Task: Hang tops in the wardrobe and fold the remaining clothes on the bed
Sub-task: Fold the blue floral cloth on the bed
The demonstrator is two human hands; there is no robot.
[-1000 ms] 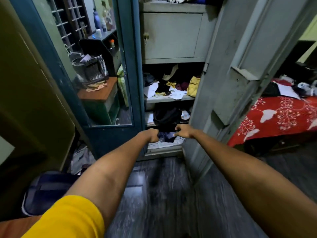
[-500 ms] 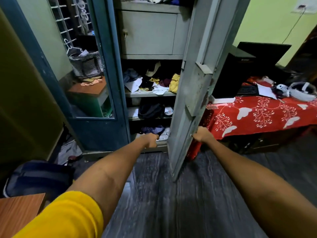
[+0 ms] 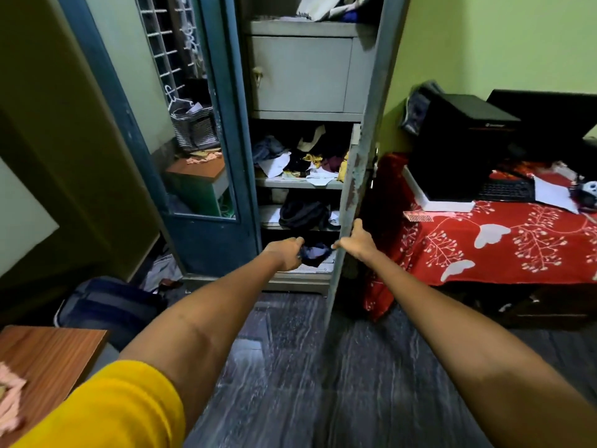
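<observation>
A grey steel wardrobe (image 3: 303,72) stands open in front of me. Crumpled clothes and papers (image 3: 303,160) fill its middle shelf, and a black garment (image 3: 302,215) lies on the shelf below. At the bottom shelf my left hand (image 3: 284,253) grips a dark blue cloth (image 3: 315,255). My right hand (image 3: 355,242) holds the edge of the wardrobe's right door (image 3: 365,140), which shows almost edge-on. The bed (image 3: 484,247) with a red patterned sheet stands to the right.
The left mirrored door (image 3: 206,240) stands open. A dark bag (image 3: 106,305) lies on the floor at the left, by a wooden table (image 3: 48,354). On the bed sit a black box (image 3: 452,147), a keyboard, papers and a comb (image 3: 423,216).
My right hand left the cloth and took hold of the right door's edge. The door has swung until it shows edge-on. My left hand stays on the dark cloth.
</observation>
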